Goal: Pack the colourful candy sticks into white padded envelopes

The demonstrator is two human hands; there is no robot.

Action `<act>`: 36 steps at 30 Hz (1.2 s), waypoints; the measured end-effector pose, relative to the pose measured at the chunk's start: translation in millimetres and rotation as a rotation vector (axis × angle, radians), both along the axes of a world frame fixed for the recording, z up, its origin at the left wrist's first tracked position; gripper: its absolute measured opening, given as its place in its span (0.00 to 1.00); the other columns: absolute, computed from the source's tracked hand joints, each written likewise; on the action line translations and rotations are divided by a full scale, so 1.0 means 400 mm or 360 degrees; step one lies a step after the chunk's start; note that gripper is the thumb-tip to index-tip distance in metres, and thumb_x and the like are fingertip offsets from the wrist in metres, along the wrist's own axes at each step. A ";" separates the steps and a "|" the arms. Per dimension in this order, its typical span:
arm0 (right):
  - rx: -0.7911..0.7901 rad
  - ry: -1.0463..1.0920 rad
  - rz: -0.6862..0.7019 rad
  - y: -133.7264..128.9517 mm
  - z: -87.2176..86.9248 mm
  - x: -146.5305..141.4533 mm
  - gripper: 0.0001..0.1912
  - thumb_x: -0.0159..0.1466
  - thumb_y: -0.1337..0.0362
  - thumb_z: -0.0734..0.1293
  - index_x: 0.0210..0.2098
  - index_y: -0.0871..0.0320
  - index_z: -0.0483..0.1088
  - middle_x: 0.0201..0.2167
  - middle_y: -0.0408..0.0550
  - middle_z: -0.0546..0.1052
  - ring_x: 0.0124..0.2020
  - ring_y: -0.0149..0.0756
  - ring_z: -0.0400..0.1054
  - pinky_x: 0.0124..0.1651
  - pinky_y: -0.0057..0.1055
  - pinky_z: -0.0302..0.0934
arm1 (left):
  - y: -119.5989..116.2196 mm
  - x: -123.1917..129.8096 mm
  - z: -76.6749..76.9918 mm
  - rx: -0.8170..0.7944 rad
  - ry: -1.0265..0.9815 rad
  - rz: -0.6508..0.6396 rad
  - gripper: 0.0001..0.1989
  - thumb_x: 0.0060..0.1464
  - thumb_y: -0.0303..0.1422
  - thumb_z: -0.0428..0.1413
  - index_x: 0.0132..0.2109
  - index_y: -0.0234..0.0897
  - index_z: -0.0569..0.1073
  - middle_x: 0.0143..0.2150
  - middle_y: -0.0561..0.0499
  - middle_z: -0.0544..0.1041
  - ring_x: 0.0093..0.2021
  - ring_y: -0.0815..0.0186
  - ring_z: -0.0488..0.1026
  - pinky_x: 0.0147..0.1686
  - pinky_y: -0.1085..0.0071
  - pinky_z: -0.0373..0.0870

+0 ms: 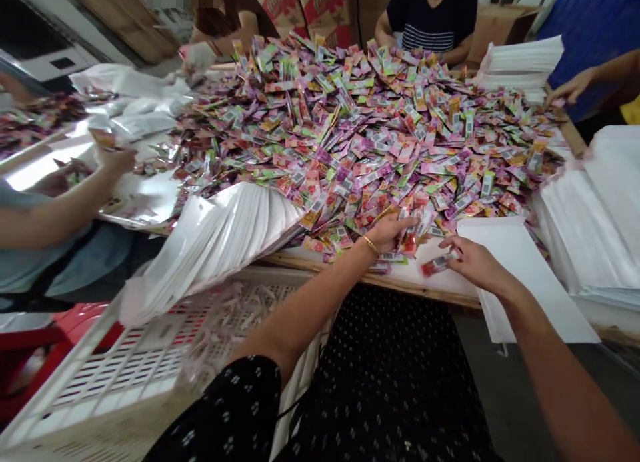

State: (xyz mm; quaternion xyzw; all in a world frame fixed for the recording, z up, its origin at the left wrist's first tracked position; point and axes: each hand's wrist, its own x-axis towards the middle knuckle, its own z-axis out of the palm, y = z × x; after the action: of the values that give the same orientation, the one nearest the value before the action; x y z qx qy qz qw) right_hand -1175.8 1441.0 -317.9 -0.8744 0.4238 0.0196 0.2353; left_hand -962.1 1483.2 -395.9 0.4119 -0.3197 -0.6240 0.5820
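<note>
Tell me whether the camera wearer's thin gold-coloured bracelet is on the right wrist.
No: the thin gold-coloured bracelet is worn just behind the left hand, which holds small, glossy, multicoloured packets.

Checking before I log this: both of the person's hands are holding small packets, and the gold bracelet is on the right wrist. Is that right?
Not quite: the head view shows the gold bracelet on the wrist of the left hand, not the right hand. Both hands are holding small packets.
</note>
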 end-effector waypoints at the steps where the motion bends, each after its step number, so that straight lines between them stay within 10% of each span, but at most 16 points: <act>1: 0.0036 -0.0110 -0.0096 0.000 0.000 0.001 0.21 0.57 0.67 0.64 0.50 0.57 0.71 0.37 0.45 0.76 0.35 0.34 0.68 0.43 0.29 0.61 | 0.009 -0.018 -0.005 0.0014 0.0129 -0.0003 0.19 0.44 0.41 0.65 0.39 0.35 0.70 0.23 0.54 0.70 0.24 0.68 0.70 0.31 0.68 0.71; 7: 0.0072 -0.0765 -0.0623 0.039 -0.084 0.039 0.22 0.58 0.57 0.64 0.49 0.60 0.70 0.43 0.51 0.77 0.41 0.37 0.69 0.49 0.34 0.63 | 0.047 -0.133 -0.061 -0.0054 0.0021 0.0318 0.27 0.37 0.34 0.69 0.46 0.33 0.71 0.31 0.57 0.73 0.27 0.75 0.66 0.30 0.76 0.67; 14: 0.0268 -0.1309 -0.0792 0.123 -0.204 0.045 0.39 0.59 0.49 0.68 0.63 0.57 0.54 0.61 0.57 0.67 0.58 0.39 0.65 0.60 0.37 0.61 | 0.112 -0.119 -0.063 -0.0129 -0.0053 0.0065 0.43 0.39 0.30 0.66 0.64 0.36 0.64 0.42 0.52 0.78 0.39 0.68 0.74 0.45 0.70 0.71; 22: 0.0607 -0.1320 -0.0875 0.094 -0.219 0.033 0.31 0.54 0.50 0.69 0.53 0.58 0.63 0.52 0.54 0.75 0.50 0.41 0.71 0.55 0.41 0.66 | 0.131 -0.100 -0.064 -0.0009 0.0227 0.0017 0.32 0.36 0.28 0.66 0.53 0.32 0.73 0.43 0.48 0.79 0.42 0.65 0.75 0.49 0.68 0.69; 36: 0.1330 -0.1944 -0.1066 0.107 -0.163 0.059 0.20 0.47 0.68 0.66 0.42 0.57 0.72 0.42 0.45 0.80 0.49 0.40 0.72 0.55 0.39 0.67 | 0.116 -0.134 -0.042 0.0066 -0.0780 0.0055 0.14 0.55 0.41 0.57 0.32 0.32 0.72 0.29 0.52 0.74 0.32 0.67 0.69 0.38 0.72 0.67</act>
State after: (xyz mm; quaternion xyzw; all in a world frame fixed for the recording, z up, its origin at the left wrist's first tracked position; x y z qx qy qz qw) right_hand -1152.1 1483.8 -383.2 -0.3973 0.4175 -0.3760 0.7256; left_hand -1015.8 1529.4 -412.7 0.5682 -0.4313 -0.5019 0.4891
